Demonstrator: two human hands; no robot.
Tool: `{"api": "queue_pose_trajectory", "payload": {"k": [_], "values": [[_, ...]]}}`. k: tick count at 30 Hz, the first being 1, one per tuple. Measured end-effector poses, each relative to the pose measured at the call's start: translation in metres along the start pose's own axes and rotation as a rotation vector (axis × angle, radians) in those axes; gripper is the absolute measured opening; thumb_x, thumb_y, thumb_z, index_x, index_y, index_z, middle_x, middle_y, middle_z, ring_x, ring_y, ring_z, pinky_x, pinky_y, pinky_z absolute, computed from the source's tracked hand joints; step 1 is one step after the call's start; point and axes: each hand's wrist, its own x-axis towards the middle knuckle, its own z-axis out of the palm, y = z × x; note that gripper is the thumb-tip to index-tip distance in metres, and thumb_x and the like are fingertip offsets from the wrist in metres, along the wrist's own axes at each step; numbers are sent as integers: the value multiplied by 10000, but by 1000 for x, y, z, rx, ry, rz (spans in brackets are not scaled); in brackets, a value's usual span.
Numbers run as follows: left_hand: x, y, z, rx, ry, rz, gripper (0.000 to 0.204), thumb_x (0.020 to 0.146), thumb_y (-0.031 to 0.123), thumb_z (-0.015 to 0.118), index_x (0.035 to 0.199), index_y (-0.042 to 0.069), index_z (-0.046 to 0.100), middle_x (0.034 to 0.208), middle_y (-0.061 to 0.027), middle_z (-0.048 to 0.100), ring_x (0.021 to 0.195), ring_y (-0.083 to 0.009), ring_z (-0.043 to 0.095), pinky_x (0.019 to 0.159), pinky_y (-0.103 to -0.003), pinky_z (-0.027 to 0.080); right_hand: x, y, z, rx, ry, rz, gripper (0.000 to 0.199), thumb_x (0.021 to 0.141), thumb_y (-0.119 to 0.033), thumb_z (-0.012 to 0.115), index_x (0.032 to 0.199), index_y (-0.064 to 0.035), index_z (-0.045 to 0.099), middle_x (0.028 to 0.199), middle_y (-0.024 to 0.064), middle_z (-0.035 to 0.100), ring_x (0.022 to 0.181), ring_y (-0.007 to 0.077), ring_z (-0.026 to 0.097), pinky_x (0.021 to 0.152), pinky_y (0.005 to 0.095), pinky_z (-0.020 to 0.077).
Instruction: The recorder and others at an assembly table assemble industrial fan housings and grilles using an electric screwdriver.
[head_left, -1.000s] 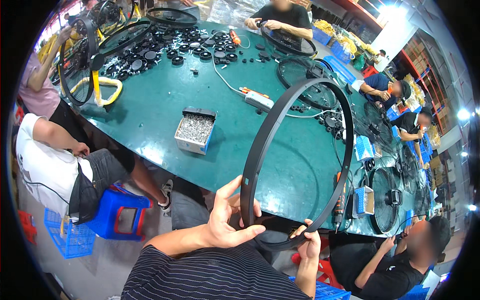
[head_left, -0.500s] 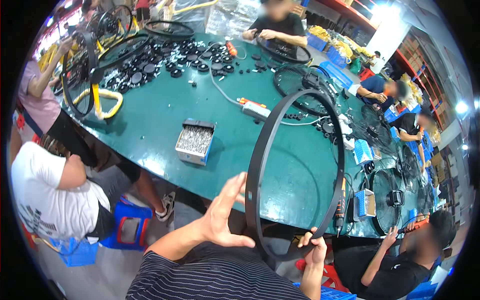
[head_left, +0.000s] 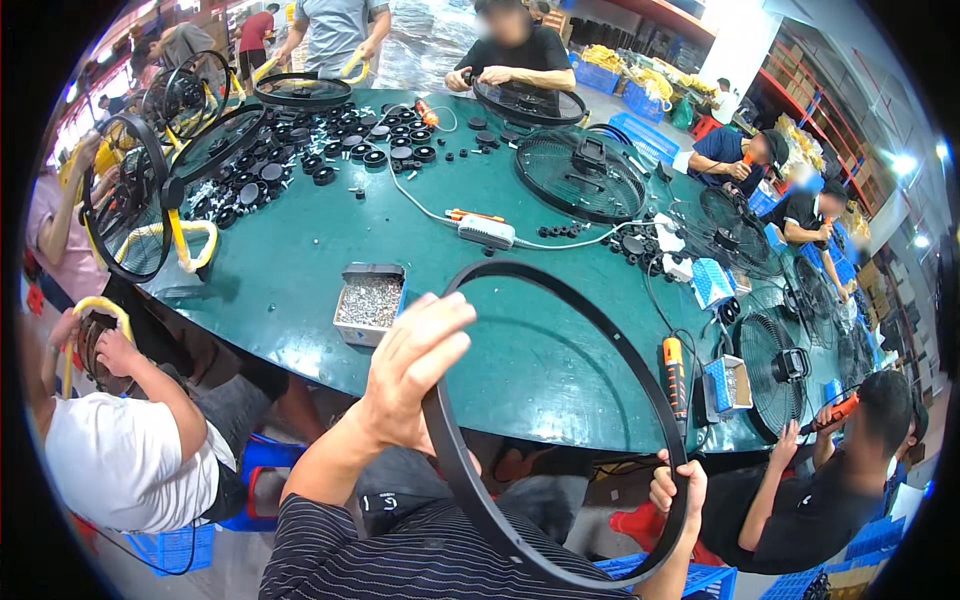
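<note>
A large thin black hoop is held tilted over the near edge of the green table, in front of my body. My right hand is closed around its lower right side. My left hand lies against the hoop's left side with the fingers stretched out and close together; its thumb is partly hidden behind the band. Just beyond the left hand stands a small box of metal fasteners. An orange and black electric screwdriver lies on the table beyond the right hand.
Black round parts cover the far left of the green table. A grey cable with a white box crosses the middle. Fan grilles lie at the far right. Co-workers sit close by, one in a white shirt at left.
The hoop has tipped over to a flatter slant and its lower part has come nearer my body. My left hand has moved up and left onto its side. The right hand keeps its grip.
</note>
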Motion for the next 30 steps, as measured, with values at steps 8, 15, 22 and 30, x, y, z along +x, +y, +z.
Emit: {"api": "queue_pose_trajectory", "payload": {"k": [8,15,22,30], "values": [[-3,-1,14,-271,-228,41,624,618,548,847,629,88,425,553,-48,416,456,-180,433,443,-319,291,10,-22,29,-436,178,-476,792,957,-667,327,1218,32,592,760,172,647,654,303,659,577,343,541],[3,-3,33,-651,165,-947,450,916,268,712,647,84,402,573,70,378,499,-46,323,459,-238,268,51,-19,26,-1006,389,-1013,501,976,-297,553,1358,-11,398,1200,118,554,1016,212,587,837,293,496],[-1,5,50,-1136,240,-1404,336,959,209,655,721,144,427,568,64,375,436,-48,375,448,-240,381,87,21,19,-909,405,-853,461,991,-113,537,1395,10,351,942,135,652,677,202,674,612,293,537],[0,30,41,-1211,135,-1278,228,887,12,676,926,60,457,761,-28,516,557,-92,513,493,-282,506,104,21,-3,-894,485,-670,367,952,-29,520,1306,44,460,790,79,598,596,150,593,545,272,508]]}}
